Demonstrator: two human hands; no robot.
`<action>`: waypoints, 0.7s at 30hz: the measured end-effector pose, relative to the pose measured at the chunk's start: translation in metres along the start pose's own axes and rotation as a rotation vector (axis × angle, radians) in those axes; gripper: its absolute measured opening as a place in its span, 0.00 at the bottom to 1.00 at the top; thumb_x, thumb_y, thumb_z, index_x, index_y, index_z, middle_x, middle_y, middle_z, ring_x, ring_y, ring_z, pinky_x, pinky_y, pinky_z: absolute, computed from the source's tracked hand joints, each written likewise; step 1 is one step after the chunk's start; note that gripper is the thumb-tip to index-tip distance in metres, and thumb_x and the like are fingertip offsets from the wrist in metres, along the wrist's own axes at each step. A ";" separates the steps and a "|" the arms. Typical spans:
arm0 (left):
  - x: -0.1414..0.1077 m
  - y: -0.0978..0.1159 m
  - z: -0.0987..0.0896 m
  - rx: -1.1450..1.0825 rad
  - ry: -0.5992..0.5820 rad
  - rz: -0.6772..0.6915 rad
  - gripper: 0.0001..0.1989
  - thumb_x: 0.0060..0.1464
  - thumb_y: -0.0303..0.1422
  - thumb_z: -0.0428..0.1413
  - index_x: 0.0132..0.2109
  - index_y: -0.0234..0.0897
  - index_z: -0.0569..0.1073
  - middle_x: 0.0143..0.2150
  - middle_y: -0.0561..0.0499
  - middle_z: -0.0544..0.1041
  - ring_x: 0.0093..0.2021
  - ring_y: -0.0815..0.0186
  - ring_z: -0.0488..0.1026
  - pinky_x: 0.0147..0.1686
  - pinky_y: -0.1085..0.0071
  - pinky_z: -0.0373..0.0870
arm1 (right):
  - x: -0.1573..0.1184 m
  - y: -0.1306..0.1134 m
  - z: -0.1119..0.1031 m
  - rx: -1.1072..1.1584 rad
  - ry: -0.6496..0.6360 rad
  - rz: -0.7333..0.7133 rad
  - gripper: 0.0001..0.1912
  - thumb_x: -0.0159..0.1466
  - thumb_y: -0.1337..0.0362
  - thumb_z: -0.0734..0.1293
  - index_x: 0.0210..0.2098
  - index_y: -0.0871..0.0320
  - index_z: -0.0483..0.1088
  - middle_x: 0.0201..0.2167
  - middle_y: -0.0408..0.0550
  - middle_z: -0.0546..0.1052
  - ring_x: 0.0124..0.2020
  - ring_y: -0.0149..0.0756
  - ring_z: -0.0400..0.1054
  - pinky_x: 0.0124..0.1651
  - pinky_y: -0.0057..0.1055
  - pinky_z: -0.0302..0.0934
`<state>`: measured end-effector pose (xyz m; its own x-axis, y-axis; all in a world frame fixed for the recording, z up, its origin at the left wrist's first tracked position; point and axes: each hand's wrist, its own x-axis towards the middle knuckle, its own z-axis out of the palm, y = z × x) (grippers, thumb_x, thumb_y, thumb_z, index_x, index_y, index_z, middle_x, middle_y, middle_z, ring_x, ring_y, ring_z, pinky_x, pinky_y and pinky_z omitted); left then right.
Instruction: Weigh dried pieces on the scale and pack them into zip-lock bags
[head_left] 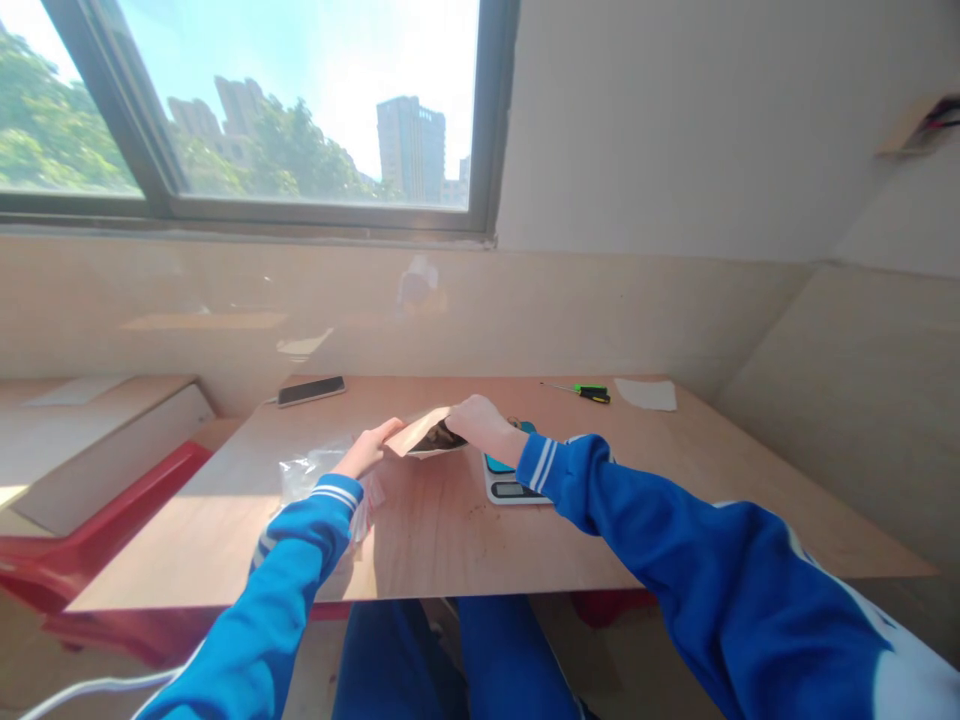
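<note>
fingers (389, 427) on an open brown bag (415, 432)

A smartphone (311, 391) lies near the far left corner of the surface (712, 500); toward the far right are a green-and-black-handled screwdriver (592, 389) and a piece of white paper (646, 394). A red plastic chair (150, 500) stands at left. Beyond the window (491, 120) rise trees (300, 155) and a tower block (411, 148).

Matt paper bag (414, 431), glossy plastic packaging (300, 477), smooth wooden tabletop (442, 550)
</note>
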<state>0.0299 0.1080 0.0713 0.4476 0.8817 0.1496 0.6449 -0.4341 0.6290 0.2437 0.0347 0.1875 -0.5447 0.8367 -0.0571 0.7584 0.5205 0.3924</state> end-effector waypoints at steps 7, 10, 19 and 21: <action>0.001 0.005 -0.001 -0.003 -0.008 0.024 0.21 0.44 0.28 0.49 0.48 0.37 0.71 0.41 0.49 0.78 0.41 0.60 0.74 0.43 0.68 0.66 | 0.005 0.009 0.012 -0.062 -0.005 -0.098 0.13 0.63 0.79 0.60 0.33 0.64 0.76 0.34 0.58 0.81 0.40 0.42 0.76 0.35 0.31 0.62; 0.000 0.007 0.000 -0.006 -0.007 0.023 0.20 0.44 0.27 0.50 0.47 0.39 0.71 0.39 0.50 0.78 0.40 0.60 0.74 0.42 0.69 0.66 | -0.005 0.013 0.013 -0.074 0.008 -0.161 0.13 0.64 0.78 0.60 0.33 0.64 0.75 0.33 0.57 0.81 0.40 0.41 0.76 0.34 0.30 0.61; -0.001 0.005 0.003 -0.010 0.038 0.018 0.18 0.46 0.28 0.49 0.46 0.39 0.72 0.39 0.50 0.78 0.40 0.60 0.74 0.42 0.70 0.66 | -0.050 0.034 0.000 -0.062 0.159 -0.157 0.13 0.66 0.73 0.60 0.49 0.59 0.69 0.28 0.50 0.80 0.30 0.37 0.74 0.28 0.26 0.52; 0.001 0.000 0.004 -0.021 0.063 0.014 0.17 0.47 0.29 0.50 0.46 0.37 0.72 0.39 0.50 0.78 0.41 0.59 0.74 0.42 0.69 0.66 | -0.068 0.046 0.003 0.068 0.262 -0.003 0.12 0.69 0.65 0.58 0.48 0.57 0.70 0.29 0.49 0.80 0.29 0.36 0.74 0.28 0.25 0.51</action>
<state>0.0331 0.1082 0.0682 0.4166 0.8855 0.2056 0.6255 -0.4433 0.6420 0.3163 0.0022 0.2070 -0.6147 0.7668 0.1848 0.7738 0.5409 0.3297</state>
